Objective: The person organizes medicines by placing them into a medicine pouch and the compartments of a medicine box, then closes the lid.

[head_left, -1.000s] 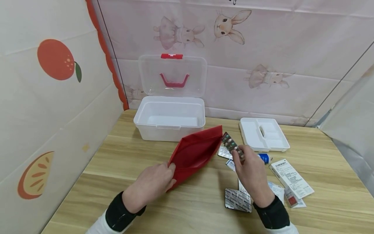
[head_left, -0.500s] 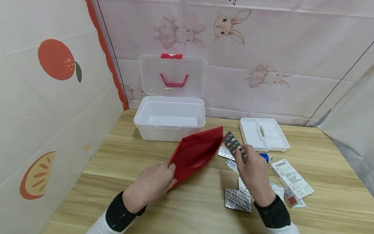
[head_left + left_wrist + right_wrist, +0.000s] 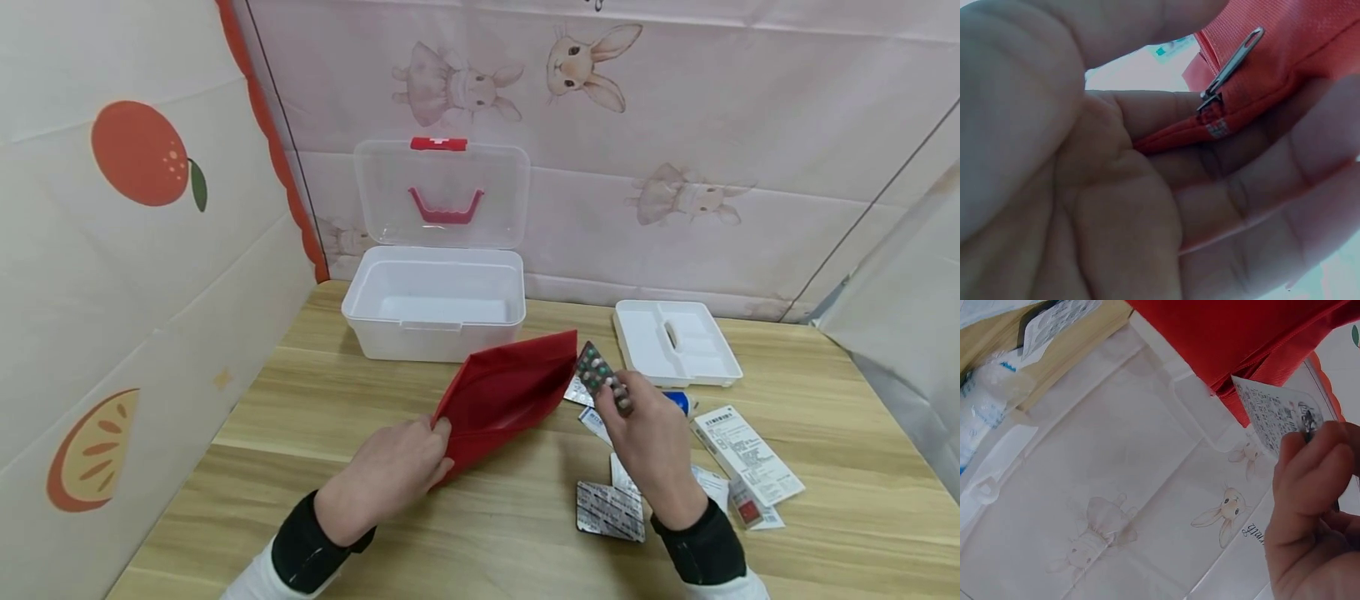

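Note:
My left hand (image 3: 393,471) grips the near left corner of a red zip pouch (image 3: 506,396), whose mouth gapes toward the right. In the left wrist view the metal zipper pull (image 3: 1235,62) lies by the fingers, and the pouch's corner runs between them. My right hand (image 3: 648,437) pinches a blister pack of capsules (image 3: 596,371) by its lower end. The pack's far end is right at the pouch's right corner. Seen from the right wrist, the printed foil back of the blister pack (image 3: 1279,415) overlaps the red pouch's edge (image 3: 1235,381).
Behind the pouch stands a clear plastic box (image 3: 438,333) with its lid raised. A white divided tray (image 3: 678,342) lies at the back right. Silver blister packs (image 3: 611,510), a white medicine box (image 3: 750,454) and a blue-ended tube (image 3: 677,402) lie around the right hand.
The blister pack has tilted a little in my right hand and stays beside the pouch's right corner. The pouch's right end has shifted slightly right and down. My left hand keeps its grip.

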Available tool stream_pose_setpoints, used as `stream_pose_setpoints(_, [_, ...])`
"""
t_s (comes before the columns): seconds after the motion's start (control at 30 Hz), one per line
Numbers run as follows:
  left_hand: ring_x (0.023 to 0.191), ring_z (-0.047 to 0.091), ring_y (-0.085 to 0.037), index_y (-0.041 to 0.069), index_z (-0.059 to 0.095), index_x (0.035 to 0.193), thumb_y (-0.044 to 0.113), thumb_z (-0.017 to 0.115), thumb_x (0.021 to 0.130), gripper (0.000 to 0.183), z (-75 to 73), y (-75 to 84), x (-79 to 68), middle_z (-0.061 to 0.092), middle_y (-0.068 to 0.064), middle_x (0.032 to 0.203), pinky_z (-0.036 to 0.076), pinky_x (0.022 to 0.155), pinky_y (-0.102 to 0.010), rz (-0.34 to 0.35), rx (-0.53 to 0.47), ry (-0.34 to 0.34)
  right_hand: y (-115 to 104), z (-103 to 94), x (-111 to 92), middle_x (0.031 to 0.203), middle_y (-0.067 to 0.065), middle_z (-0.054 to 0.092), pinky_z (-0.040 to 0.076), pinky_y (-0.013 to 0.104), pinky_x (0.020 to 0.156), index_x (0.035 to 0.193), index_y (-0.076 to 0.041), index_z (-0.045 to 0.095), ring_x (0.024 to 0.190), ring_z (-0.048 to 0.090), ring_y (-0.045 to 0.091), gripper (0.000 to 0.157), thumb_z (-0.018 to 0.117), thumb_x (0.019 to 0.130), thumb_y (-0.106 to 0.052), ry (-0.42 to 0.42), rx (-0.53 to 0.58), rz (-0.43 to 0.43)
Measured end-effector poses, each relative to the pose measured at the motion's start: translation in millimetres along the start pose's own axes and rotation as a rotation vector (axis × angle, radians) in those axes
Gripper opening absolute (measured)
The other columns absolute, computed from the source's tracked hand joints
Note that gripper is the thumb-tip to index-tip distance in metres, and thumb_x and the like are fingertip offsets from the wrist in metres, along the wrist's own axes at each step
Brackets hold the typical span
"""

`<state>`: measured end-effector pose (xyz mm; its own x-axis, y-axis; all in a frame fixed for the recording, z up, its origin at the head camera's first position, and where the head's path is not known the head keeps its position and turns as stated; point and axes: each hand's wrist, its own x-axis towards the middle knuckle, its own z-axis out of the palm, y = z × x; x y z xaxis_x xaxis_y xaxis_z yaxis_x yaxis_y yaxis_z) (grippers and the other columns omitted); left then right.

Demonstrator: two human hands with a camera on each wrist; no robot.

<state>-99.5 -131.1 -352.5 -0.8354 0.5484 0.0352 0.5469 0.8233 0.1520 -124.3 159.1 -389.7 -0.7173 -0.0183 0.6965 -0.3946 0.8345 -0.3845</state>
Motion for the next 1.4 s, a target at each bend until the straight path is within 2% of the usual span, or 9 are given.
stream_pose_setpoints(0.1, [0.057,0.05,-0.011,-0.007,0.065,0.112,0.015,0.078,0.086,0.037,-0.6,-0.7,0.1,0.062,-0.011,0.08,0.046,0.049,-0.021,-0.008,-0.004,-0.014,0,-0.4,0,0.073,0.015,0.069,0.045,0.025,0.044,0.098,0.005,0.065,0.052,0.059,0.013,0.015,0.071,0.085,0.0,0.011,0.048,-0.008])
stream_pose_setpoints(0.27, [0.058,0.052,-0.011,-0.007,0.065,0.112,0.012,0.079,0.085,0.036,-1.4,-2.0,0.1,0.062,-0.011,0.078,0.048,0.051,-0.022,0.008,0.023,-0.017,-1,-2.1,1,0.079,0.016,0.068,0.043,0.015,0.049,0.103,0.007,0.063,0.054,0.059,0.015,0.019,0.07,0.086,0.005,0.086,0.139,-0.036])
stream_pose_setpoints(0.4, [0.058,0.052,-0.011,-0.006,0.065,0.111,0.01,0.078,0.085,0.034,-1.8,-2.2,-0.2,0.061,-0.01,0.076,0.048,0.05,-0.021,0.023,0.033,-0.007,-2,-2.6,3,0.084,0.014,0.068,0.046,0.014,0.053,0.107,0.005,0.064,0.058,0.061,0.016,0.023,0.072,0.085,0.006,0.105,0.156,-0.071])
stream_pose_setpoints(0.67, [0.059,0.054,-0.012,-0.006,0.065,0.112,0.013,0.081,0.082,0.039,-1.3,-1.8,-0.4,0.063,-0.011,0.079,0.05,0.051,-0.022,0.025,0.05,0.005,-5,3.6,2,0.093,0.01,0.066,0.05,0.019,0.054,0.107,-0.003,0.07,0.068,0.064,0.015,0.028,0.077,0.081,0.005,0.058,0.171,-0.156])
stream_pose_setpoints(0.87, [0.059,0.055,-0.013,-0.006,0.065,0.112,0.014,0.081,0.083,0.039,-0.6,-1.6,-0.7,0.062,-0.012,0.079,0.05,0.051,-0.024,0.027,0.061,0.008,-10,7.6,1,0.1,0.011,0.064,0.053,0.019,0.059,0.11,-0.003,0.071,0.079,0.066,0.017,0.032,0.076,0.08,0.008,-0.013,0.221,-0.201])
stream_pose_setpoints(1.1, [0.057,0.05,-0.011,-0.006,0.065,0.112,0.016,0.081,0.083,0.04,-0.7,-1.2,-0.6,0.062,-0.011,0.08,0.047,0.05,-0.02,0.002,0.029,-0.008,-21,19.5,1,0.104,0.012,0.064,0.058,0.03,0.069,0.109,0.0,0.069,0.088,0.067,0.019,0.035,0.078,0.077,0.011,-0.072,0.23,-0.287])
stream_pose_setpoints(1.4, [0.055,0.048,-0.01,-0.006,0.066,0.111,0.017,0.079,0.085,0.037,-1.0,0.0,0.1,0.062,-0.011,0.08,0.043,0.048,-0.018,-0.014,-0.007,-0.02,-34,32.5,3,0.109,0.011,0.063,0.058,0.033,0.077,0.111,-0.002,0.069,0.095,0.064,0.02,0.032,0.078,0.081,0.004,-0.178,0.206,-0.284])
